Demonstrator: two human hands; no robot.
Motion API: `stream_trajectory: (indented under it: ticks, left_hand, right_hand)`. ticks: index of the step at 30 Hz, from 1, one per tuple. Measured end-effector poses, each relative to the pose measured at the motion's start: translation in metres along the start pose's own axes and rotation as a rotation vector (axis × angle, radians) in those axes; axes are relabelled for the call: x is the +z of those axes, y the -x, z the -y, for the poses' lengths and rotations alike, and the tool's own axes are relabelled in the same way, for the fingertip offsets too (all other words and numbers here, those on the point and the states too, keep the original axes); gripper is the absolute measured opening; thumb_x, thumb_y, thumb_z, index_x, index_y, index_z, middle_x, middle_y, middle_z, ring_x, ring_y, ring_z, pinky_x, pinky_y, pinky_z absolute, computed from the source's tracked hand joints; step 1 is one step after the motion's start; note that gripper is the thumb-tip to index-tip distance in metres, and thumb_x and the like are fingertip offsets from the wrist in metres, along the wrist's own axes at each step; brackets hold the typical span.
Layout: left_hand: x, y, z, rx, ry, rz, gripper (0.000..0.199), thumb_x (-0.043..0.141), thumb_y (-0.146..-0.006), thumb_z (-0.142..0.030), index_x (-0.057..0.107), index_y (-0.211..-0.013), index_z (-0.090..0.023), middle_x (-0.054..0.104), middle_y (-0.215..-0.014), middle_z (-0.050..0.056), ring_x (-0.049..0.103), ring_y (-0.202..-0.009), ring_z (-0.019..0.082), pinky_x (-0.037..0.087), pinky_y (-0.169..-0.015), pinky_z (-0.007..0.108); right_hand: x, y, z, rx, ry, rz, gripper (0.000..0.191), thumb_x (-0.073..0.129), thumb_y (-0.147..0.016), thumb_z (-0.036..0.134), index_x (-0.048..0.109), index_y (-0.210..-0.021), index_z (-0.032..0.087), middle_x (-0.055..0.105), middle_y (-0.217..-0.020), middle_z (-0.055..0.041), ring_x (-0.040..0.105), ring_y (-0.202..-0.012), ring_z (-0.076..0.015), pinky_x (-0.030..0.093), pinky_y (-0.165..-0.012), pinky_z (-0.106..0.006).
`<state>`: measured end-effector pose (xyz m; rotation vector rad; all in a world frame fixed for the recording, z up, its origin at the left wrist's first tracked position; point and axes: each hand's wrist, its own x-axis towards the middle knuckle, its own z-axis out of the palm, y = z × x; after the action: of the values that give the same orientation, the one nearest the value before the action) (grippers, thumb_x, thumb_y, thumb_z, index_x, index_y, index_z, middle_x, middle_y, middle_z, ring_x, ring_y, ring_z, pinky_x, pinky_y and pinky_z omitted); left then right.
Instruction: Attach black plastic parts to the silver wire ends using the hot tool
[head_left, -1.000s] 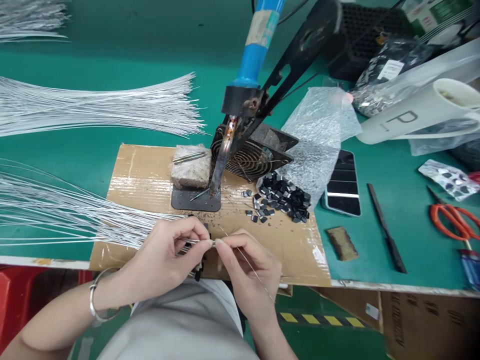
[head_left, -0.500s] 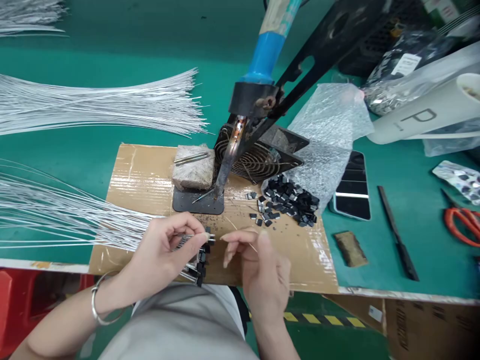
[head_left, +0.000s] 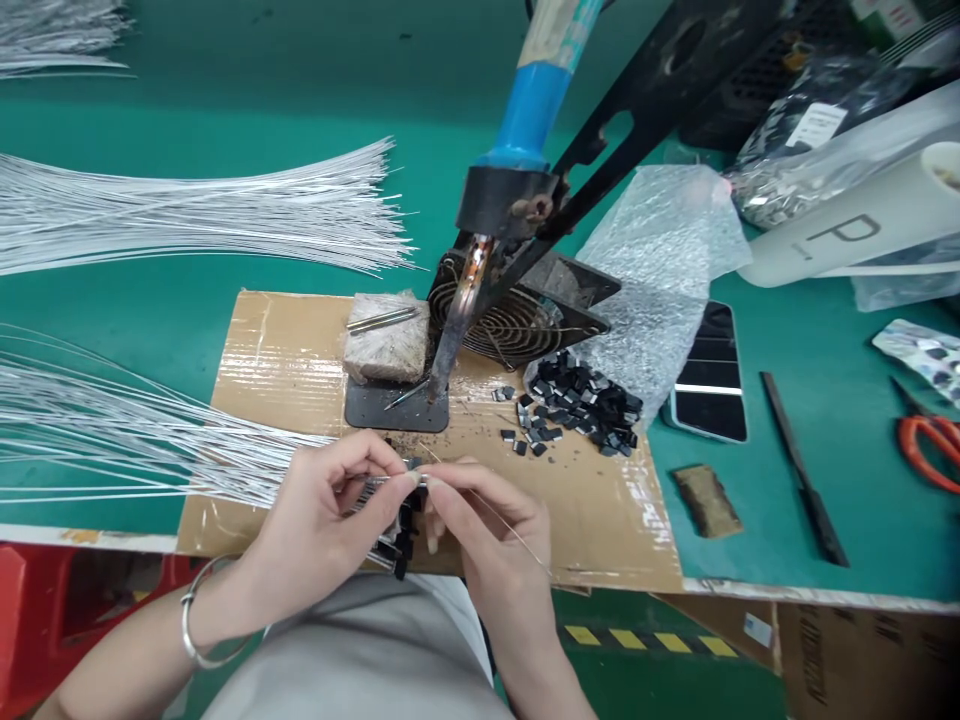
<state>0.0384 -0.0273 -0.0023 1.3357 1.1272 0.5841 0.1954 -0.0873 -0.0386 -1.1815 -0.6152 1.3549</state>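
Note:
My left hand [head_left: 337, 505] is closed in a pinch on the end of a white wire from the bundle [head_left: 240, 455] running off to the left. Below its fingers, a row of black connectors [head_left: 403, 540] sits on wire ends, partly hidden by the hand. My right hand [head_left: 499, 540] meets the left thumb tip, its thumb and forefinger pinched on the same small end. A thin strand of solder wire [head_left: 534, 555] passes through the right hand. Just beyond both hands, the soldering iron [head_left: 454, 340] points down at a dark pad [head_left: 364, 408].
Loose black connectors [head_left: 585, 395] lie on the cardboard [head_left: 600, 520], near a fan [head_left: 502, 325]. A wrapped block [head_left: 386, 340] bears metal rods. Another wire bundle [head_left: 202, 215] lies behind. To the right are a phone [head_left: 709, 385], a file [head_left: 802, 470] and red-handled scissors [head_left: 930, 445].
My right hand has moved left and closed the gap to my left fingertips, now touching the wire end there. My left hand has stayed nearly in place.

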Motion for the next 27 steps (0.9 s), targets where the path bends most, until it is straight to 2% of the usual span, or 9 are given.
stream_trajectory:
  ticks: [5, 15, 20, 27]
  left_hand:
    - [0.002, 0.003, 0.002, 0.024, -0.059, -0.007, 0.022, 0.062, -0.098, -0.034, 0.066, -0.083, -0.019, 0.064, -0.067, 0.001, 0.05, -0.058, 0.013, 0.034, -0.051, 0.026]
    - [0.004, 0.008, 0.008, 0.075, -0.144, -0.03, 0.019, 0.061, -0.101, -0.032, 0.067, -0.087, -0.02, 0.062, -0.066, -0.002, 0.043, -0.055, 0.012, 0.032, -0.05, 0.026]
    - [0.004, 0.005, 0.006, 0.091, -0.142, -0.022, 0.018, 0.061, -0.101, -0.029, 0.068, -0.086, -0.02, 0.064, -0.067, -0.001, 0.045, -0.055, 0.011, 0.034, -0.05, 0.025]
    - [0.003, 0.005, 0.001, 0.031, -0.114, 0.03, 0.022, 0.06, -0.098, -0.029, 0.068, -0.081, -0.018, 0.067, -0.071, 0.003, 0.055, -0.061, 0.015, 0.037, -0.053, 0.026]
  right_hand:
    - [0.001, 0.001, -0.002, 0.101, -0.113, 0.007, 0.011, 0.087, -0.087, 0.039, 0.088, -0.087, 0.028, 0.064, -0.062, 0.0029, 0.055, -0.05, -0.0054, 0.044, -0.049, -0.016]
    - [0.003, -0.001, -0.001, 0.147, -0.166, -0.011, 0.015, 0.09, -0.082, 0.042, 0.088, -0.083, 0.027, 0.062, -0.057, 0.0032, 0.052, -0.047, -0.0054, 0.041, -0.046, -0.016]
    - [0.002, -0.003, 0.004, 0.21, -0.204, -0.021, 0.02, 0.094, -0.074, 0.042, 0.087, -0.076, 0.023, 0.06, -0.052, 0.0031, 0.049, -0.045, -0.0058, 0.038, -0.043, -0.017]
    - [-0.002, -0.006, 0.011, 0.297, -0.23, 0.022, 0.019, 0.094, -0.071, 0.037, 0.084, -0.069, 0.021, 0.06, -0.053, 0.0016, 0.044, -0.043, -0.0067, 0.032, -0.038, -0.018]
